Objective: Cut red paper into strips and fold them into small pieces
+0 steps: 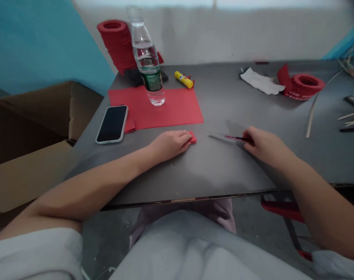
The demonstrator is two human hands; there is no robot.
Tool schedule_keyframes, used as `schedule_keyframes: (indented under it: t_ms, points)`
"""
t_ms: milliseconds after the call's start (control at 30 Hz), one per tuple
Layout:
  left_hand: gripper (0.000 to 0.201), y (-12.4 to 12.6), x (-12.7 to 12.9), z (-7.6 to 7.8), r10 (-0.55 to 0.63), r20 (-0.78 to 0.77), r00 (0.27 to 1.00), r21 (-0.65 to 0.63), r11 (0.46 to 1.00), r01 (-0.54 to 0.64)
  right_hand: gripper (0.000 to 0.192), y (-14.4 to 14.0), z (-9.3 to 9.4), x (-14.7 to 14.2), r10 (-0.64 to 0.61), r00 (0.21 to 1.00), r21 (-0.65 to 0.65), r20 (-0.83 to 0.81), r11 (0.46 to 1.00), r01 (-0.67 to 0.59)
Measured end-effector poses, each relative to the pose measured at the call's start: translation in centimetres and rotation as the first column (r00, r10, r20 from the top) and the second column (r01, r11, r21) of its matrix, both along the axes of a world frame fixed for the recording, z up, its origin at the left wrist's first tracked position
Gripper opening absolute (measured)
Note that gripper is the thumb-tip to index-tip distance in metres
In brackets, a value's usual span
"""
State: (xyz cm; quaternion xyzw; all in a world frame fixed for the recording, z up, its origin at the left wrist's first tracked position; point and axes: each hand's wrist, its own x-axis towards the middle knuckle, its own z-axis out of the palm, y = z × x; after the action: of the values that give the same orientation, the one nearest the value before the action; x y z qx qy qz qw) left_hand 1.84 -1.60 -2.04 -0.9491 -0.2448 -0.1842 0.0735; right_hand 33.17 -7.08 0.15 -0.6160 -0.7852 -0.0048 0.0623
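My left hand [171,143] lies flat on the grey table [223,171], its fingers pressing down a small folded piece of red paper [193,137] whose corner shows past the fingertips. To the right, my right hand [264,146] rests on the table closed around the handles of a pair of scissors [235,137]; the thin dark blades point left toward the red piece, a hand's width away from it.
Behind my left hand lie a red paper sheet [171,111], a phone [112,123], a water bottle [147,58] and a yellow glue stick [183,79]. Red paper rings stand at back left [117,44] and right [307,85], beside a white cloth [261,82]. Thin sticks [312,112] lie at right. Cardboard boxes [33,128] stand at left.
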Motion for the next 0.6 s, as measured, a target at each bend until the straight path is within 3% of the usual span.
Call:
schedule_keyframes:
  t_ms: [133, 267, 600]
  points:
    - [0.029, 0.1, -0.1, 0.1, -0.014, 0.028, 1.000, -0.011, 1.000, 0.014, 0.022, -2.3, 0.7, -1.1, -0.066, 0.995, 0.065, -0.075, 0.995, 0.071]
    - [0.028, 0.0, -0.2, 0.0, -0.010, 0.047, 0.999, -0.014, 1.000, 0.011, 0.034, -3.6, 0.7, -2.6, 0.086, 0.990, 0.133, -0.114, 0.989, -0.071]
    - [0.030, -0.2, -0.2, -0.2, 0.003, 0.027, 1.000, -0.012, 1.000, -0.003, 0.040, -4.1, -1.6, -3.8, 0.179, 0.965, 0.174, 0.194, 0.961, -0.213]
